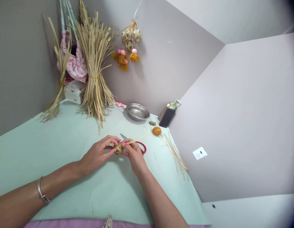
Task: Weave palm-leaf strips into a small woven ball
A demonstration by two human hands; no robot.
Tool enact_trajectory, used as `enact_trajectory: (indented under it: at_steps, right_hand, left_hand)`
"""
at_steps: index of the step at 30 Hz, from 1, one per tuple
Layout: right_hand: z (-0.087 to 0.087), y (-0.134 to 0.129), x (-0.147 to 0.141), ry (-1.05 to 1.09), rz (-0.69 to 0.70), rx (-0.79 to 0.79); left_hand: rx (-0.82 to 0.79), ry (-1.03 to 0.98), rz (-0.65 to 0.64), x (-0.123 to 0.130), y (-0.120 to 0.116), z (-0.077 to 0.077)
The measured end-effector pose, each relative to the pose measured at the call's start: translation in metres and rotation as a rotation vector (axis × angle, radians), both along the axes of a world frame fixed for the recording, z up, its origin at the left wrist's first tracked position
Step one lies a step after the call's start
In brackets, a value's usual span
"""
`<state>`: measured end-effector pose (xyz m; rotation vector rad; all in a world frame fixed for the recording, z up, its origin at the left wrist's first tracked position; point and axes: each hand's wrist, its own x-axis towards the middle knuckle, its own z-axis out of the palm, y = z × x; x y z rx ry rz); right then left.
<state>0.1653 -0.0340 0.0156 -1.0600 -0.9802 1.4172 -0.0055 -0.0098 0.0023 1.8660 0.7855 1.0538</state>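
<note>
Between my two hands is a small woven straw ball (pixel 118 148), held above the pale green table. My left hand (pixel 101 150) grips it from the left with thumb and fingers. On its right side, my right hand (pixel 134 154) pinches a thin straw strip (pixel 132 142) that sticks out from the ball to the right. Behind and partly under the hands lie scissors with red handles (pixel 143 147), their grey blades pointing away; the hands cover part of them.
Straw bundles (pixel 96 63) stand at the back left beside a spotted pink bag (pixel 75 65). Farther right are a metal bowl (pixel 138 112), a phone (pixel 167 117) against a bottle, an orange ball of thread (pixel 156 131) and loose strips (pixel 176 152). Finished woven balls (pixel 130 39) hang on the wall.
</note>
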Motion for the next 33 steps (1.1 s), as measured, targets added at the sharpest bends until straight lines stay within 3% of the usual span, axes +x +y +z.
enact_trajectory:
  at_steps: [5,9,14,24,33]
  right_hand:
    - [0.002,0.001,0.004,0.137,0.047,-0.029]
    - [0.004,0.006,0.013,0.278,0.008,-0.06]
    - [0.001,0.009,0.016,0.319,0.015,-0.072]
    - [0.004,0.001,0.001,0.283,0.039,-0.071]
    - [0.002,0.0,-0.001,0.191,-0.056,0.046]
  left_hand:
    - [0.11,-0.029,0.033,-0.001,0.002,-0.002]
    - [0.245,0.013,0.14,-0.003,0.0,0.002]
    - [0.358,0.059,0.205,-0.005,0.001,0.001]
    - [0.358,0.028,0.171,-0.003,0.0,0.002]
    - [0.295,0.039,0.146,-0.003,0.001,0.001]
